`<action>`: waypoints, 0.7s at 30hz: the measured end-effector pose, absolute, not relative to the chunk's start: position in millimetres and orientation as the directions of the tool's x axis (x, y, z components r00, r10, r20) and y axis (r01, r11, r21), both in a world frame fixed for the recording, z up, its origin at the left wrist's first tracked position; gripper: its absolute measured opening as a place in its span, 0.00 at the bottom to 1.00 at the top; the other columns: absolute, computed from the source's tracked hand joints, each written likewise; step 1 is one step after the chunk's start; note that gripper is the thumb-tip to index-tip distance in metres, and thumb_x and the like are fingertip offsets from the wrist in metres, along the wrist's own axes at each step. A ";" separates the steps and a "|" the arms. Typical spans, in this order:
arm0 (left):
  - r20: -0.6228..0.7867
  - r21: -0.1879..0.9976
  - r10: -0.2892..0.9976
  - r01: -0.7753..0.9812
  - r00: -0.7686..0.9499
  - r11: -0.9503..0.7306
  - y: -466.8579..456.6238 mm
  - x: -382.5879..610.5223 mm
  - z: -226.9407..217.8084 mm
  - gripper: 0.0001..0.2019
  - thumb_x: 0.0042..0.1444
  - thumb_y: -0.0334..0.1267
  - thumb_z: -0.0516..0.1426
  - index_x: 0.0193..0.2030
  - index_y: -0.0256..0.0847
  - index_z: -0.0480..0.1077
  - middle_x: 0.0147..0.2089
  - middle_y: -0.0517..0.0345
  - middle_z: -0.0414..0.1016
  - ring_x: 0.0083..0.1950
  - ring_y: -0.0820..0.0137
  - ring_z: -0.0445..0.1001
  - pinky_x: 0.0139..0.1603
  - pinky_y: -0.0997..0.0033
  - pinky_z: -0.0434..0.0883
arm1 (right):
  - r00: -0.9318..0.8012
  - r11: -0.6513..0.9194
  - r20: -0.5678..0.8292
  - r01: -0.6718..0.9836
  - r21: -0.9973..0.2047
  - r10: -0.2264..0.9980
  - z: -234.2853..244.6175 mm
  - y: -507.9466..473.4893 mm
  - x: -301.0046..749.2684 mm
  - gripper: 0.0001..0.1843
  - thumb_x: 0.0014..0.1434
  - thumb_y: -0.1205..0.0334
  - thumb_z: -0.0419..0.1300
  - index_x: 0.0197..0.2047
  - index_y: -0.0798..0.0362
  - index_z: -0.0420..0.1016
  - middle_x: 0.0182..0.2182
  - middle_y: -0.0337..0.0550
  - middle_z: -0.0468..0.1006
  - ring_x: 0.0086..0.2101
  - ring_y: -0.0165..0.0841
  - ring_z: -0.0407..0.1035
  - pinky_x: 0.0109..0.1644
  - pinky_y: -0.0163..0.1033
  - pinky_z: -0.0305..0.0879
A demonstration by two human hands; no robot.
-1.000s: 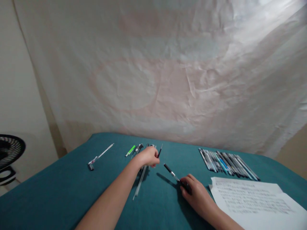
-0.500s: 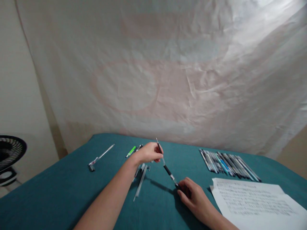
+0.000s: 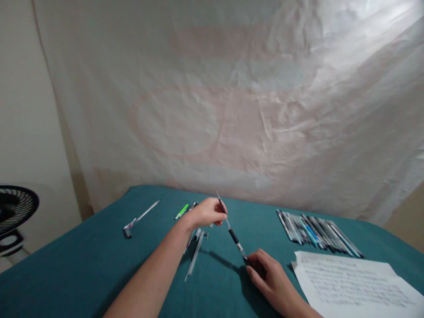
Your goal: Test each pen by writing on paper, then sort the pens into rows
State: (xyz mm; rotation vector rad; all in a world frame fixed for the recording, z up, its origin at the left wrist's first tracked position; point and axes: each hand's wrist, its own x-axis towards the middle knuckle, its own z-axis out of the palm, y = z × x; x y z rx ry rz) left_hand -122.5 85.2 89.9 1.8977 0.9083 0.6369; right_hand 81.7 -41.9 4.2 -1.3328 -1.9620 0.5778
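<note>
My left hand (image 3: 207, 213) is raised a little over the teal table (image 3: 82, 260) and pinches a thin refill (image 3: 221, 205) between thumb and fingers. My right hand (image 3: 266, 276) rests on the cloth and grips the lower end of a black and clear pen barrel (image 3: 236, 240). The barrel slants up to the left and its upper end meets the refill at my left fingers. Under my left wrist lie loose pens and pen parts (image 3: 196, 247).
A green pen (image 3: 181, 211) and a clear pen with a clip (image 3: 139, 218) lie at the far left of the table. A row of several pens (image 3: 316, 232) lies at the right, above written sheets of paper (image 3: 354, 280). A fan (image 3: 15, 212) stands left.
My left hand lifted off the pile of pens with the refill and brought it to the top end of the barrel. My right hand tilted the barrel upward and barely shifted.
</note>
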 end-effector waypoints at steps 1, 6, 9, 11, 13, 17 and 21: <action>0.065 0.888 0.802 0.332 0.593 -0.317 85.2 -122.9 90.3 0.09 0.43 0.37 0.56 0.31 0.35 0.64 0.22 0.62 0.67 0.23 0.75 0.68 0.23 0.77 0.64 | -0.239 0.376 0.291 0.622 -0.687 0.927 4.1 -41.7 81.5 0.06 0.54 0.62 0.50 0.30 0.53 0.65 0.25 0.37 0.64 0.24 0.28 0.60 0.28 0.32 0.56; 0.045 0.891 0.796 0.336 0.604 -0.305 83.3 -122.4 92.6 0.09 0.43 0.37 0.57 0.31 0.34 0.64 0.22 0.63 0.66 0.22 0.75 0.67 0.23 0.77 0.64 | -0.241 0.376 0.290 0.626 -0.683 0.926 4.4 -41.2 81.3 0.06 0.55 0.62 0.50 0.30 0.53 0.65 0.25 0.38 0.64 0.25 0.28 0.60 0.29 0.32 0.56; 0.041 0.891 0.792 0.337 0.609 -0.305 82.3 -121.8 93.5 0.10 0.43 0.37 0.57 0.31 0.34 0.64 0.22 0.62 0.67 0.23 0.75 0.68 0.23 0.77 0.64 | -0.240 0.372 0.284 0.628 -0.684 0.928 4.0 -41.9 81.7 0.06 0.55 0.62 0.49 0.30 0.53 0.65 0.26 0.38 0.64 0.25 0.28 0.60 0.30 0.32 0.56; 0.045 0.894 0.791 0.329 0.610 -0.305 82.4 -122.0 93.9 0.10 0.42 0.37 0.57 0.32 0.34 0.65 0.23 0.62 0.67 0.23 0.75 0.67 0.23 0.78 0.64 | -0.237 0.372 0.288 0.626 -0.685 0.928 3.5 -42.3 81.8 0.06 0.55 0.62 0.50 0.30 0.53 0.65 0.26 0.38 0.64 0.26 0.28 0.60 0.30 0.32 0.56; 0.043 0.899 0.789 0.320 0.613 -0.298 82.9 -122.6 94.2 0.11 0.42 0.37 0.57 0.32 0.34 0.65 0.23 0.62 0.67 0.23 0.76 0.67 0.23 0.78 0.64 | -0.232 0.374 0.294 0.624 -0.686 0.927 3.1 -42.5 81.6 0.06 0.55 0.62 0.50 0.30 0.53 0.64 0.25 0.38 0.64 0.25 0.28 0.60 0.30 0.32 0.56; 0.037 0.911 0.787 0.303 0.616 -0.280 83.8 -123.9 95.3 0.12 0.42 0.38 0.58 0.32 0.33 0.65 0.23 0.62 0.67 0.22 0.76 0.67 0.23 0.77 0.64 | -0.222 0.379 0.310 0.621 -0.686 0.924 3.0 -42.1 80.7 0.06 0.55 0.62 0.50 0.30 0.53 0.64 0.26 0.38 0.64 0.25 0.28 0.60 0.30 0.32 0.56; 0.023 0.917 0.780 0.297 0.625 -0.265 83.3 -124.6 97.0 0.13 0.41 0.39 0.59 0.32 0.33 0.65 0.23 0.62 0.67 0.23 0.76 0.67 0.24 0.77 0.64 | -0.222 0.386 0.319 0.616 -0.687 0.921 3.0 -42.2 79.9 0.06 0.55 0.61 0.50 0.31 0.53 0.64 0.26 0.38 0.64 0.25 0.28 0.60 0.30 0.32 0.56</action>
